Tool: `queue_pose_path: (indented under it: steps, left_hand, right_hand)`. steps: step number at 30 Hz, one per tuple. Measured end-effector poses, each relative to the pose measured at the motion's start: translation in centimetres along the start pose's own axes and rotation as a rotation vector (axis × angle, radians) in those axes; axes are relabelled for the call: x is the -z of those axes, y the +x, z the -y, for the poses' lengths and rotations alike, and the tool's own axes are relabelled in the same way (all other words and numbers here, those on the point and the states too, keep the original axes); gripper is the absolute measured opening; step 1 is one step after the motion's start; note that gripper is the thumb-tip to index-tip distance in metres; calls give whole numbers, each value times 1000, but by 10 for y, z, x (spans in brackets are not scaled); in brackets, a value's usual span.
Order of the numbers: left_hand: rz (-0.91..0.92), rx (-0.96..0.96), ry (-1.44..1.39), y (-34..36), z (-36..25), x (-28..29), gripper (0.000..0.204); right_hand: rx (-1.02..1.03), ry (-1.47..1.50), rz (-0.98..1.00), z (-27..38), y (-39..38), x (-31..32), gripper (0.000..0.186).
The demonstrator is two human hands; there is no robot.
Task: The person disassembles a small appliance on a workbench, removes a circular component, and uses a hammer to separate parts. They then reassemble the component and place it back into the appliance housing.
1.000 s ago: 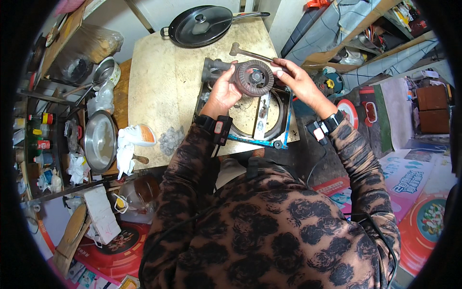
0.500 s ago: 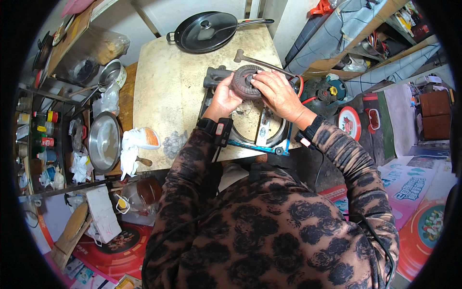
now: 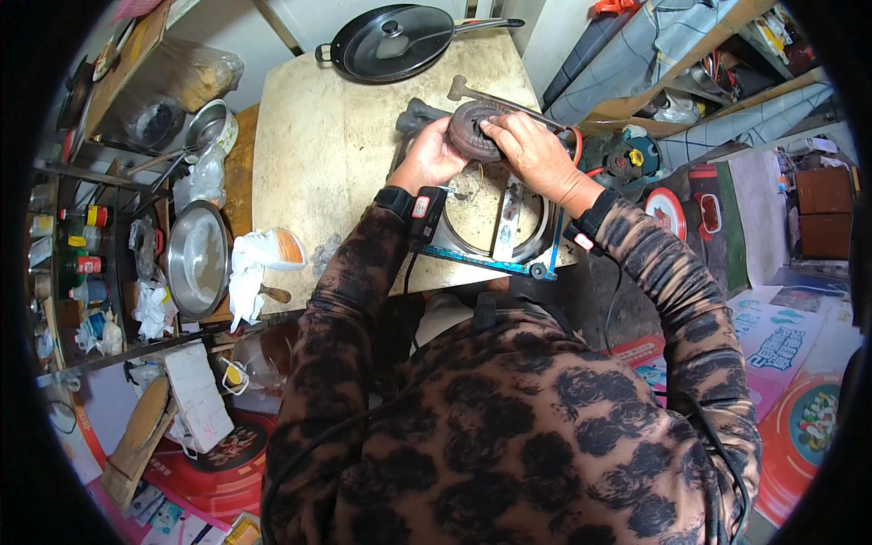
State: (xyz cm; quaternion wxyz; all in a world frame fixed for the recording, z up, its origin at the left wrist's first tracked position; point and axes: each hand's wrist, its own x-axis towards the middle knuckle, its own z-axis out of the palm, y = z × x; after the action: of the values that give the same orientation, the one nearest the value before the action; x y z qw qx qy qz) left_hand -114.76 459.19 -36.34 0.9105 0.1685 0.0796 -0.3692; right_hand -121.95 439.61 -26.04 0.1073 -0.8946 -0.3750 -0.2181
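Observation:
A round, rusty-brown burner head [image 3: 465, 145] with a ridged rim is held up between my two hands, its top tilted. My left hand [image 3: 431, 158] grips it from the left side, fingers partly hidden beneath it. From the right, my right hand [image 3: 536, 156] lays its fingers over the top and into the middle opening. Under my hands lies a gas stove frame [image 3: 490, 264] with a blue edge and a metal ring. A dark cast-metal stove part [image 3: 420, 115] sits beyond my left hand. Behind the burner head rests a hammer [image 3: 500, 97] with a long handle.
A lidded black frying pan [image 3: 391, 45] stands at the table's [image 3: 318, 127] far edge. To the left are a white bottle [image 3: 287, 250], a cloth [image 3: 249, 272] and a steel basin [image 3: 198, 259]. A gas cylinder [image 3: 622, 163] with a red hose stands at right.
The burner head has tipped in my hands, showing its top and side at another angle. My right fingers have shifted over it. The whole view has moved slightly.

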Motion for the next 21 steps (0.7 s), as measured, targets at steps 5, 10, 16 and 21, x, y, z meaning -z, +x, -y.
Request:
queue_pose_path:
  steps: [5, 10, 16, 21]
  left_hand:
    - [-12, 28, 0, 10, 1, 1, 28]
    - [-71, 66, 36, 11, 4, -5, 27]
    - [-103, 61, 35, 9, 2, -11, 29]
    - [10, 52, 79, 4, 4, -10, 34]
  right_hand:
    - [-47, 130, 22, -3, -3, 11, 57]
    - [-102, 141, 23, 0, -9, 13, 64]
    - [-158, 205, 57, 9, -14, 19, 67]
    - [-191, 237, 56, 14, -17, 32, 69]
